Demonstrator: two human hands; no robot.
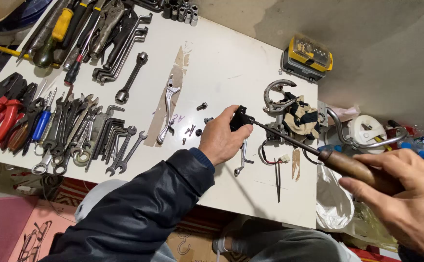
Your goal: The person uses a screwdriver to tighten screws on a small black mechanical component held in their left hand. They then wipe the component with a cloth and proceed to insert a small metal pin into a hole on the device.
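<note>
Fingers [229, 116] of my left hand [220, 138] pinch a small black part [241, 119] above the white table [221, 63], near its middle. My right hand [406, 194], at the near right, is clenched around the wooden handle of a soldering iron [348, 165], whose tip touches that part. Wrenches [90, 131] lie well apart at left.

White table [221, 63], scuffed. Spanners [85, 133], pliers [0, 109], screwdrivers [61, 29] laid at left; brake lever [169, 109], loose bolts [200, 119] scattered mid-table; clamp [277, 94], rag [302, 119] placed at right edge.
</note>
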